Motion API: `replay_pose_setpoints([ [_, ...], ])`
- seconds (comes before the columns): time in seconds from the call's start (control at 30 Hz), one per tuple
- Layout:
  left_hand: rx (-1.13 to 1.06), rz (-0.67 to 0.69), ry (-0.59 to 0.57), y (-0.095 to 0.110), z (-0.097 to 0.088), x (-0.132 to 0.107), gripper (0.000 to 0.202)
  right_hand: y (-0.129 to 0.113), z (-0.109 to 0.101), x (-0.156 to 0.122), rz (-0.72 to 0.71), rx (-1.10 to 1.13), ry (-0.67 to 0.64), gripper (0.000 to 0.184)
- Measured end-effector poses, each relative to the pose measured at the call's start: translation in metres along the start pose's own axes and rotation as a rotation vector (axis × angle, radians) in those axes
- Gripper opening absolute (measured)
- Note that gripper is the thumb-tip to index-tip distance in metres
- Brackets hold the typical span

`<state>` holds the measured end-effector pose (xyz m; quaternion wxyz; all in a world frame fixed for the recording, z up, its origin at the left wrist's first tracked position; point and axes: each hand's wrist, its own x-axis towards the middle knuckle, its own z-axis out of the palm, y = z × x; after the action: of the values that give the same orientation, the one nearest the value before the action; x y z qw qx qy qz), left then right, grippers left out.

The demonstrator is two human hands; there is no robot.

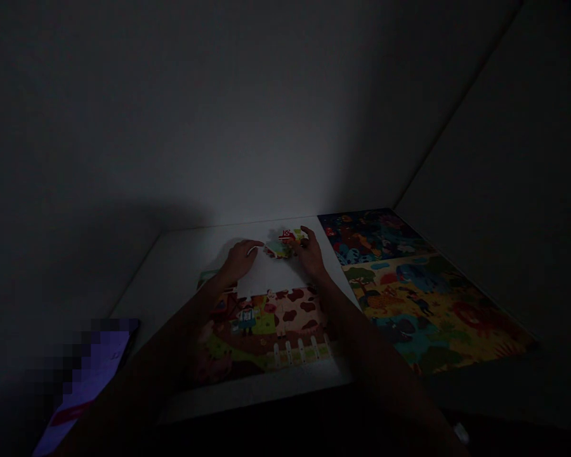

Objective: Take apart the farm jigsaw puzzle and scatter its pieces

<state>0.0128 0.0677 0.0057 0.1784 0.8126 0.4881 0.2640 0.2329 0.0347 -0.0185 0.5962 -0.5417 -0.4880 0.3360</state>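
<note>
Pretty dark shot, but the lit patch of the white tabletop (185,254) shows enough. Both hands are out at about 12 o'clock from the person, working a small cluster of joined puzzle pieces (282,244) that sits past the top edge of the half-built farm puzzle (266,327). The right hand (310,252) has its fingers curled onto the cluster's 3 o'clock side, pinching or pressing it, hard to say which in this light. The left hand (239,259) lies flat and open on the tabletop at the cluster's 9 o'clock, fingertips just beside it, gripping nothing. Over at 2 o'clock a finished animal puzzle (409,285) lies flat against the wall corner, and at 8 o'clock there's a purple sheet or box (92,374), partly blurred. My take on the cluster: light, thin card, stiff per piece but floppy at the joints, so it'll likely fall apart if lifted by one corner. Better to slide it flat, or support it from both edges.
</note>
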Motion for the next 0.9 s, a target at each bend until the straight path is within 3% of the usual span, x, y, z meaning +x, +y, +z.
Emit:
replay_pose_setpoints([
  [0.13,0.177,0.004,0.012,-0.02,-0.022,-0.031,0.035,-0.009,0.002,-0.008,-0.023,-0.008,-0.094,0.065],
  [0.27,0.224,-0.019,0.053,-0.03,-0.033,-0.046,0.037,-0.012,0.005,-0.013,0.009,-0.016,-0.154,0.062],
  [0.47,0.223,-0.072,0.035,-0.026,-0.039,-0.048,0.033,-0.01,0.009,-0.014,0.064,-0.022,-0.145,0.062],
  [0.6,0.272,-0.065,-0.015,-0.024,-0.038,-0.049,0.03,-0.013,0.01,-0.015,0.033,-0.139,-0.106,0.061],
  [0.9,0.273,-0.062,0.005,-0.027,-0.032,-0.048,0.025,-0.014,0.012,-0.017,0.011,-0.341,-0.082,0.057],
])
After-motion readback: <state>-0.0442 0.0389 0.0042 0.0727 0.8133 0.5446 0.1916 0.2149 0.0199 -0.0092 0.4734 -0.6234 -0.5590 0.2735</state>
